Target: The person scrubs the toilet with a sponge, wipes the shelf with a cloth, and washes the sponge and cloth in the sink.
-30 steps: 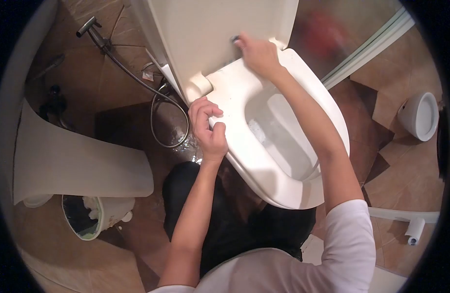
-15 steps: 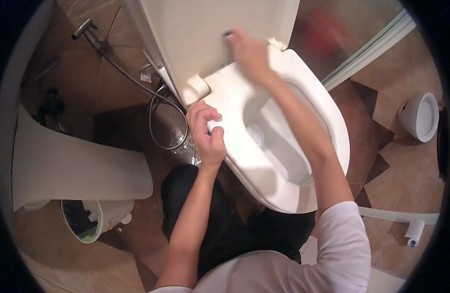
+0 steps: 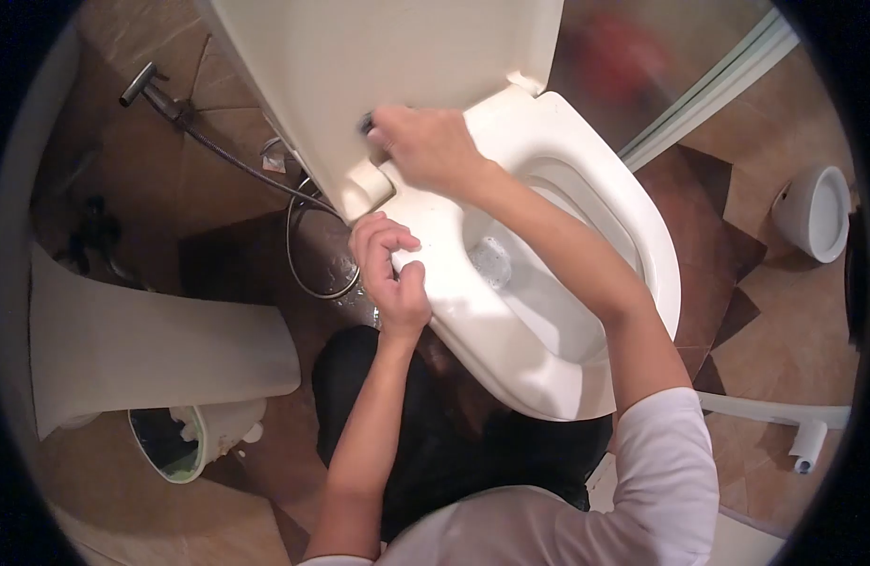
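Note:
A white toilet (image 3: 496, 344) stands before me, its lid (image 3: 397, 57) raised and foamy water (image 3: 492, 261) in its bowl. My left hand (image 3: 392, 274) is curled around the near-left edge of the rim, close to the hinge (image 3: 369, 189). Across the bowl reaches my right arm; my right hand (image 3: 425, 149) is closed at the back of the rim, by the base of the lid. A small dark thing (image 3: 367, 123) pokes out past its fingers, mostly hidden, so its kind does not show.
On the left wall hangs a bidet sprayer (image 3: 142, 85) with a looped metal hose (image 3: 293, 247). A white pedestal (image 3: 171, 349) and a bin (image 3: 199, 439) stand to the left. Rightward are a glass panel's frame (image 3: 708, 90), a white round container (image 3: 812, 215) and a white pipe (image 3: 774, 412).
My right hand has moved left and down along the lid's base, toward the left hinge. My left hand keeps its hold on the rim. The camera view has shifted slightly.

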Demonstrator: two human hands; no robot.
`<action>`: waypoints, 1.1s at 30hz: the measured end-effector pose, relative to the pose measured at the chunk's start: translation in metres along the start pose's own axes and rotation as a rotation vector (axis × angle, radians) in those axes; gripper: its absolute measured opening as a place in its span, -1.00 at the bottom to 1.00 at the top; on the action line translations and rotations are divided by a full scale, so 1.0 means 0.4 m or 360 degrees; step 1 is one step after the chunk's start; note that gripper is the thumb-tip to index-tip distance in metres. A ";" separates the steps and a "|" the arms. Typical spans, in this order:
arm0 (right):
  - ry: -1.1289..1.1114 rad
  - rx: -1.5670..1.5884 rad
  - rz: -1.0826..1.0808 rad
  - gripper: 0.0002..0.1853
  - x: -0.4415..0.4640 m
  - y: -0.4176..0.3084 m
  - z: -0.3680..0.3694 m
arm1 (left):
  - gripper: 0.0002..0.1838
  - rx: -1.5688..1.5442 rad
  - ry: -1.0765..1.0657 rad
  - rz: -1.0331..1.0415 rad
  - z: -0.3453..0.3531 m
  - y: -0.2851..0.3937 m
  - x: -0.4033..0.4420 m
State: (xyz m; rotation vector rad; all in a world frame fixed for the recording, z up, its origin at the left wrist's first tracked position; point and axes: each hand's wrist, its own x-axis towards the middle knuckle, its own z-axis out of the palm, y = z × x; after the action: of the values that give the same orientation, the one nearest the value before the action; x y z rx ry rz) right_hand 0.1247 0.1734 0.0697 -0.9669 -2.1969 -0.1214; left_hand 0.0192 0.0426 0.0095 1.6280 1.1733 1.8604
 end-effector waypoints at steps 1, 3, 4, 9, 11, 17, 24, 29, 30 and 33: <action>-0.0064 -0.0132 -0.0023 -0.87 0.004 0.016 -0.011 | -0.78 -0.0002 -0.0003 0.0001 0.001 0.000 0.002; -0.0007 -0.0115 -0.0019 -0.87 -0.001 0.101 -0.026 | -0.78 -0.0003 -0.0025 0.0002 0.003 0.003 0.007; 0.0042 -0.0092 -0.0022 -0.87 -0.013 0.144 -0.039 | -0.77 0.0000 -0.0035 -0.0005 0.001 0.006 0.005; -0.0137 -0.0235 0.0491 -0.82 -0.020 0.160 -0.063 | -0.77 -0.0025 0.0006 -0.0067 0.004 0.014 0.002; -0.0057 -0.0007 0.0145 -0.84 -0.019 0.054 -0.016 | -0.77 -0.0014 0.0008 -0.0064 0.004 0.010 0.003; -0.0407 -0.0235 -0.0148 -0.88 -0.004 0.159 -0.070 | -0.77 0.0008 -0.0052 -0.0022 0.002 0.008 0.002; -0.0501 -0.0662 0.0239 -0.79 0.000 0.137 -0.078 | -0.77 -0.0019 0.0028 -0.0052 0.002 0.004 -0.001; -0.0502 -0.0205 0.0168 -0.72 0.019 -0.009 -0.050 | -0.78 0.0030 0.0037 -0.0030 0.001 0.003 -0.001; -0.0507 -0.0196 0.0163 -0.72 0.025 -0.005 -0.064 | -0.79 -0.0012 0.0049 -0.0031 0.003 0.002 0.001; -0.0826 -0.0172 0.0710 -0.68 0.048 -0.007 -0.118 | -0.80 -0.0049 0.0055 -0.0033 -0.005 -0.002 -0.005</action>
State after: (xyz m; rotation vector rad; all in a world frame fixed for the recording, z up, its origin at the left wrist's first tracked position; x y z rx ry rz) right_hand 0.1414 0.1663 0.1173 -1.6737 -2.3736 0.2490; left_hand 0.0177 0.0410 0.0077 1.5675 1.1658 1.8914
